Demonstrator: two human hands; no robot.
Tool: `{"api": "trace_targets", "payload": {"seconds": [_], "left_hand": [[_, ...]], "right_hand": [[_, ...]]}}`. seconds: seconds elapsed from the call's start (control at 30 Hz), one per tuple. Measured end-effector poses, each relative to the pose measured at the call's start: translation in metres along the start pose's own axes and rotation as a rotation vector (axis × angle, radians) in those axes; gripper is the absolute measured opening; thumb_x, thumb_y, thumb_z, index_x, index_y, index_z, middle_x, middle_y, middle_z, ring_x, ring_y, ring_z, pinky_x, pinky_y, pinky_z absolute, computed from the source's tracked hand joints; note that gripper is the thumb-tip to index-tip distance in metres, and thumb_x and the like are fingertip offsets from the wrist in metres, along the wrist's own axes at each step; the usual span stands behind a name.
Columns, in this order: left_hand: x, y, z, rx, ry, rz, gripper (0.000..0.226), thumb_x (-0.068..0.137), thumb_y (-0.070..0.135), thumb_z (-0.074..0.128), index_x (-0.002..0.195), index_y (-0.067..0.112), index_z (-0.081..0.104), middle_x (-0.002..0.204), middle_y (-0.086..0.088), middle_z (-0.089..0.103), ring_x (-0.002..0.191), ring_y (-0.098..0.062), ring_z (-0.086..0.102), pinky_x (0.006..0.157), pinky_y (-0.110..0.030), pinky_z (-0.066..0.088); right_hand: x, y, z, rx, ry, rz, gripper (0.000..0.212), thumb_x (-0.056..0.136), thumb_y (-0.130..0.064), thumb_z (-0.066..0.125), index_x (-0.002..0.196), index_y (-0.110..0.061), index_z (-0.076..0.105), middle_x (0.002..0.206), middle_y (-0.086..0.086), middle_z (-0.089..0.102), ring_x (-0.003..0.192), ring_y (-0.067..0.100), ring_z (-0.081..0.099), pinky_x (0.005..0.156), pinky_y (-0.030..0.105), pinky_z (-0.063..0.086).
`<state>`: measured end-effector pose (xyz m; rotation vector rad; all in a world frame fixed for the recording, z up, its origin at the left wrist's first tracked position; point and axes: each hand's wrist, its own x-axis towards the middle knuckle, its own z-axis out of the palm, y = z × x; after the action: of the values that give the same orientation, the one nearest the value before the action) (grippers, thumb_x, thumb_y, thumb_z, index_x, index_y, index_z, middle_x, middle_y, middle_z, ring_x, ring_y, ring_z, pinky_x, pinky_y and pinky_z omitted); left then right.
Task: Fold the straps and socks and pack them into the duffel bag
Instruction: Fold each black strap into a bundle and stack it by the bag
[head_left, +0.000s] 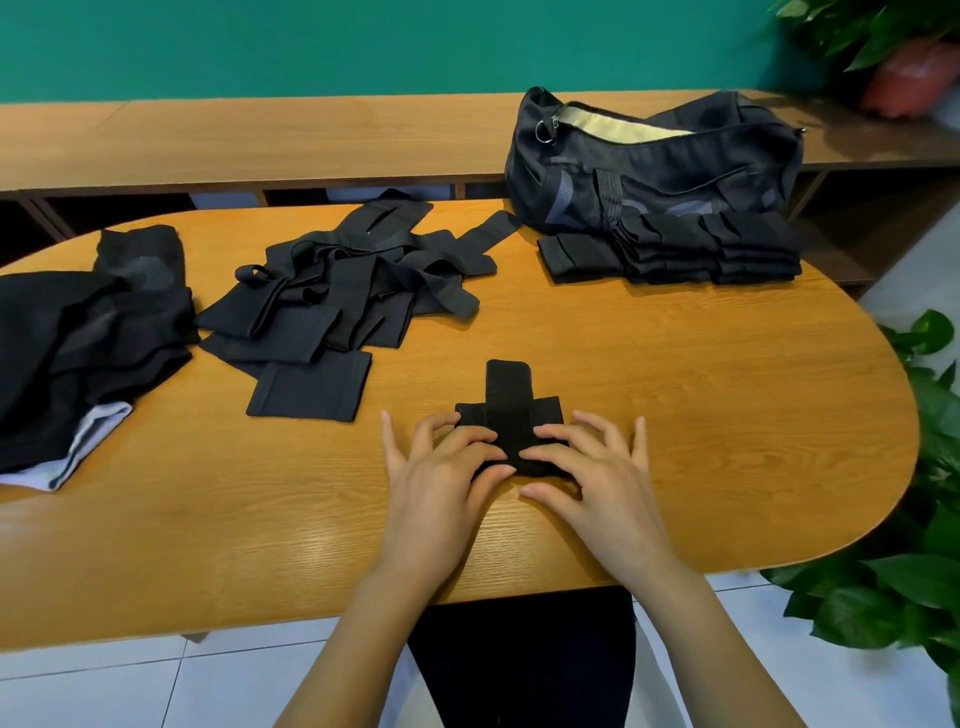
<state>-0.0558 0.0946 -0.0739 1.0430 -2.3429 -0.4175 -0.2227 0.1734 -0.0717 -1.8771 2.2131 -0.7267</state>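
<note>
One duffel bag (654, 171) and one folded stack (675, 249), table's (727, 415) far right edge; one strap heap (343, 291); one sock heap (88, 332), left edge, pieces uncountable; one single strap (506, 395), pinched by left hand (441, 483) and right hand (602, 478).

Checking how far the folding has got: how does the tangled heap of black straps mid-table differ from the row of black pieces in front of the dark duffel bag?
The tangled heap of black straps lies loose and overlapping, ends pointing every way; the row of black pieces by the dark duffel bag is folded, lined up. The heap spreads wide; the row is compact. Both are black fabric on the wooden table.
</note>
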Motion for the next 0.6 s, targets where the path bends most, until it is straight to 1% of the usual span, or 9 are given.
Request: {"api": "trace_targets", "payload": {"seconds": [0.07, 0.13, 0.23, 0.3, 0.4, 0.47, 0.6], "left_hand": [[0.0007, 0.0011, 0.0011, -0.022, 0.02, -0.017, 0.031, 0.09, 0.048, 0.048, 0.093, 0.031, 0.074, 0.107, 0.018, 0.066, 0.122, -0.013, 0.044, 0.114, -0.062, 0.0], [0.0003, 0.0011, 0.0009, -0.042, 0.037, -0.038, 0.029, 0.089, 0.046, 0.05, 0.089, 0.031, 0.074, 0.104, 0.018, 0.067, 0.12, -0.013, 0.046, 0.113, -0.064, 0.003], [-0.0019, -0.0005, 0.0009, -0.05, 0.016, -0.042, 0.033, 0.084, 0.056, 0.052, 0.092, 0.033, 0.074, 0.105, 0.021, 0.066, 0.122, -0.01, 0.044, 0.114, -0.062, 0.002], [-0.0037, -0.0015, 0.0019, -0.039, -0.006, -0.024, 0.038, 0.079, 0.061, 0.056, 0.099, 0.033, 0.074, 0.108, 0.021, 0.065, 0.123, -0.008, 0.042, 0.114, -0.062, 0.0], [-0.0049, -0.0003, 0.0029, -0.03, -0.012, -0.02, 0.035, 0.079, 0.056, 0.059, 0.1, 0.032, 0.074, 0.107, 0.021, 0.064, 0.122, -0.01, 0.043, 0.114, -0.063, 0.001], [-0.0044, 0.0015, 0.0022, -0.031, -0.002, -0.035, 0.032, 0.083, 0.054, 0.057, 0.099, 0.032, 0.074, 0.106, 0.022, 0.063, 0.121, -0.009, 0.043, 0.115, -0.061, 0.001], [-0.0029, 0.002, 0.0015, -0.045, -0.006, -0.057, 0.033, 0.086, 0.054, 0.051, 0.096, 0.031, 0.073, 0.103, 0.022, 0.062, 0.118, -0.006, 0.041, 0.115, -0.062, 0.002]], "right_hand": [[0.0009, -0.0013, 0.0014, 0.01, 0.035, 0.011, 0.03, 0.083, -0.054, 0.059, 0.109, -0.042, 0.069, 0.126, -0.021, 0.058, 0.136, 0.013, 0.033, 0.115, 0.062, -0.004], [0.0012, -0.0025, 0.0033, 0.016, 0.061, 0.022, 0.028, 0.085, -0.054, 0.055, 0.104, -0.041, 0.07, 0.121, -0.021, 0.059, 0.134, 0.013, 0.036, 0.115, 0.063, -0.001], [0.001, -0.0036, 0.0063, 0.021, 0.092, 0.026, 0.042, 0.088, -0.058, 0.035, 0.099, -0.038, 0.07, 0.118, -0.021, 0.06, 0.132, 0.012, 0.038, 0.115, 0.063, 0.003], [0.0018, -0.0039, 0.0078, 0.014, 0.096, 0.028, 0.046, 0.088, -0.057, 0.03, 0.097, -0.036, 0.07, 0.118, -0.02, 0.06, 0.131, 0.013, 0.038, 0.115, 0.063, 0.006], [0.003, -0.0045, 0.0088, 0.039, 0.078, 0.036, 0.048, 0.088, -0.057, 0.028, 0.096, -0.035, 0.069, 0.118, -0.021, 0.059, 0.131, 0.01, 0.037, 0.116, 0.062, 0.007], [0.0027, -0.0041, 0.0088, 0.075, 0.076, 0.044, 0.047, 0.088, -0.059, 0.029, 0.097, -0.037, 0.069, 0.119, -0.023, 0.058, 0.132, 0.008, 0.035, 0.116, 0.061, 0.006], [-0.0009, -0.0003, 0.0065, 0.121, 0.097, 0.04, 0.047, 0.083, -0.067, 0.039, 0.104, -0.038, 0.07, 0.123, -0.026, 0.056, 0.133, 0.005, 0.031, 0.117, 0.055, 0.0]]}}
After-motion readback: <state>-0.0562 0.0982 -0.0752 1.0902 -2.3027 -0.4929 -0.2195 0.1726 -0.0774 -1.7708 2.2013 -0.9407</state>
